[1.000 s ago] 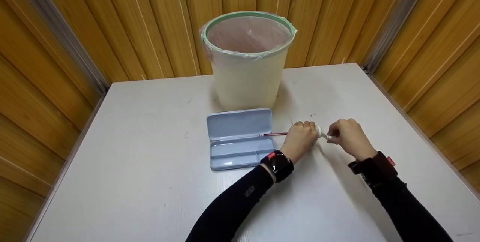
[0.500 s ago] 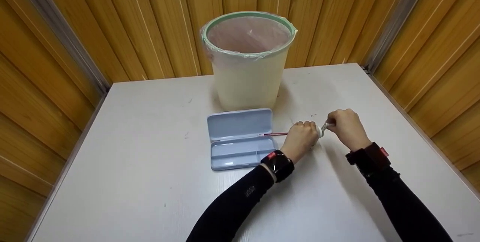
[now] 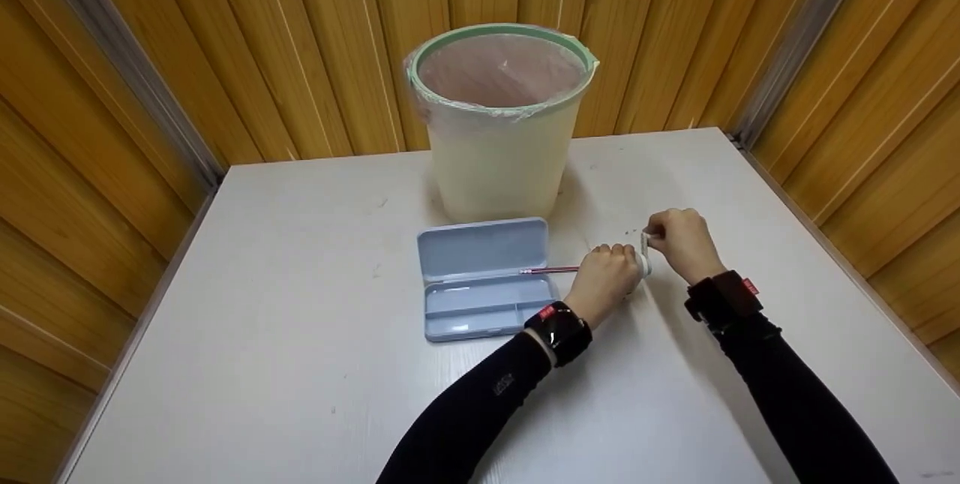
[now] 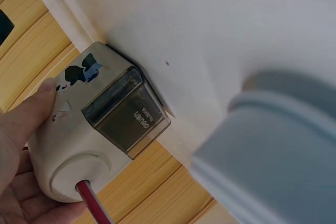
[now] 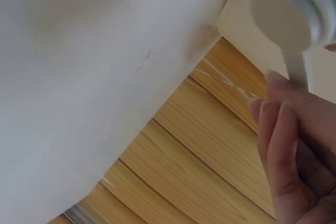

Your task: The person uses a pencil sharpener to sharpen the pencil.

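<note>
My left hand (image 3: 606, 281) grips a white hand-crank pencil sharpener (image 4: 68, 135), low over the table and mostly covered by the hand in the head view. In the left wrist view it has a dark see-through shavings drawer (image 4: 128, 116) and a small dark-and-blue print. A red pencil (image 4: 93, 203) sticks into its round front hole and points left toward the pencil box in the head view. At the sharpener's other end, my right hand (image 3: 684, 244) pinches the handle of the crank (image 5: 296, 69) between thumb and fingers. The crank arm stands away from me.
A blue pencil box (image 3: 484, 311) lies with its lid up, left of my hands; the pencil's end overlaps it. Behind stands a cream bin (image 3: 499, 161) with a green rim and plastic liner. Wood-patterned walls (image 3: 322, 49) enclose the white table (image 3: 262, 281) at back and sides.
My right hand has moved away from me and slightly left, swinging the crank from pointing right to pointing away. The left hand, sharpener and pencil stay in place.
</note>
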A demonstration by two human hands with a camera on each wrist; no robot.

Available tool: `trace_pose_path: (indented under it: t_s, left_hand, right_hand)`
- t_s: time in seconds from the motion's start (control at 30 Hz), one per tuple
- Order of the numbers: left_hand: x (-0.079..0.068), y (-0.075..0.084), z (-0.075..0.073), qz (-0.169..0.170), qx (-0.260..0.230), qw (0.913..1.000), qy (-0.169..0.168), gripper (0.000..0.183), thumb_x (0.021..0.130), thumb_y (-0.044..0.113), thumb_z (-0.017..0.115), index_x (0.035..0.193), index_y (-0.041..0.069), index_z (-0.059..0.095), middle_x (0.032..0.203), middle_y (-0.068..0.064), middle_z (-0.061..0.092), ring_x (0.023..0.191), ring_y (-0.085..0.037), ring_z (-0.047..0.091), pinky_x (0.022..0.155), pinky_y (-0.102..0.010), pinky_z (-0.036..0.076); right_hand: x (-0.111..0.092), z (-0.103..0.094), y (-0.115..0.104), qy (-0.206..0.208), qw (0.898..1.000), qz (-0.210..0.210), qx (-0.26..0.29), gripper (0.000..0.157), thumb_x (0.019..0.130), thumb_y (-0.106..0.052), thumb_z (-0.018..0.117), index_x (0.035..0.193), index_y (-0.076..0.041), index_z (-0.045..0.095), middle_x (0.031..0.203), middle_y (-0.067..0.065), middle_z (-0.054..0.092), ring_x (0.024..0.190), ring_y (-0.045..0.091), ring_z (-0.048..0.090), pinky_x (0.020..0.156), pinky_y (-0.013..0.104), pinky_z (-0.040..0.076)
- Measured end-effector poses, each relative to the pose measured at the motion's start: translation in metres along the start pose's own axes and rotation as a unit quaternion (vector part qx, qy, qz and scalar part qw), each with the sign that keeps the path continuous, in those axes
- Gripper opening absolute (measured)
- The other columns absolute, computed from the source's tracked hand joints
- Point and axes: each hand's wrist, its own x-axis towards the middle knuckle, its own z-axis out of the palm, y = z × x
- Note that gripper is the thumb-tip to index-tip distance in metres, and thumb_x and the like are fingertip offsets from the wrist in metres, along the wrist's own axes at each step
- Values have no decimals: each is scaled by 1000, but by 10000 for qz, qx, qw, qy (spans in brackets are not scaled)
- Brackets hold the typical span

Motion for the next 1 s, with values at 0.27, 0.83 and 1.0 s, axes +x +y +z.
trace_pose_path:
  t_s: [0.27,0.83,1.0]
  left_hand:
    - [0,2,1,-9,0,10000,10,13,90,19,58,92,15,70,77,8,68,64,-6,62,55,-19,51]
    - [-1,0,0,-21,5,9999,163,8,87,21,62,88,16,68,76,8,68,63,-6,62,55,-18,50]
    - [-1,0,-2,1,-128,9998,147,7,87,20,62,86,15,68,76,7,68,63,-6,62,56,-19,51]
  right_hand:
    - [6,14,14,-435,9988,162,178,3,76,10,72,77,7,71,76,23,70,70,36,65,65,46,53]
    - [-4,30,26,-1499,9876,249,386,23,64,18,60,72,2,74,62,5,65,59,16,47,58,26,39]
    - [-11,31,27,-1581,9865,119,406,16,65,16,64,71,4,73,59,6,65,54,13,45,54,26,40]
